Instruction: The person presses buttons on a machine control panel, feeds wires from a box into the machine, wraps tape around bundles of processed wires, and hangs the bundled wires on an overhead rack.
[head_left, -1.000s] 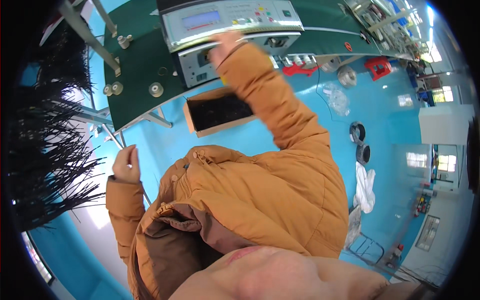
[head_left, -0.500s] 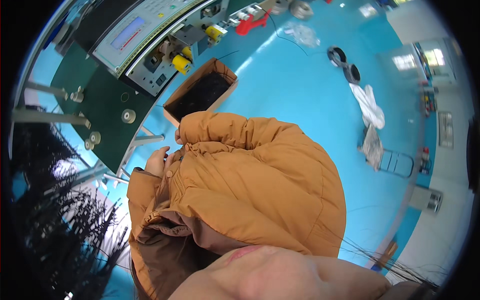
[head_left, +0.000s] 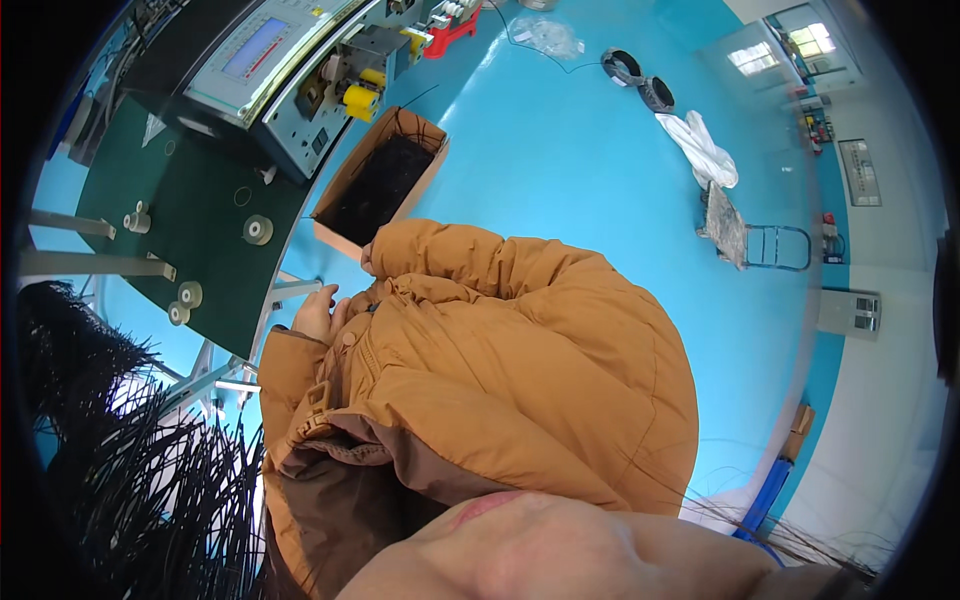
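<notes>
My left hand (head_left: 314, 314) is held in front of the orange-brown padded jacket (head_left: 520, 330), beside its front edge. Its fingers are apart and slightly bent, with nothing seen in them. Of my right hand (head_left: 368, 259) only a small part shows past the sleeve cuff, and its fingers are hidden. Just beyond that cuff stands an open cardboard box (head_left: 425, 180) with a mass of black strands inside. The green table (head_left: 215, 280) lies to the left of my left hand, with several small tape rolls (head_left: 258, 230) on it.
A bench machine (head_left: 235, 75) with a screen and yellow rollers (head_left: 361, 102) stands on the table. Many thin black strands (head_left: 150, 470) hang at the lower left. Farther off on the blue floor lie dark coils (head_left: 640, 80), a white bag (head_left: 697, 150) and a metal-framed cart (head_left: 775, 246).
The view has shifted, so the floor items on the right sit farther left and higher. Both hands stay near the jacket front, with little change in their pose.
</notes>
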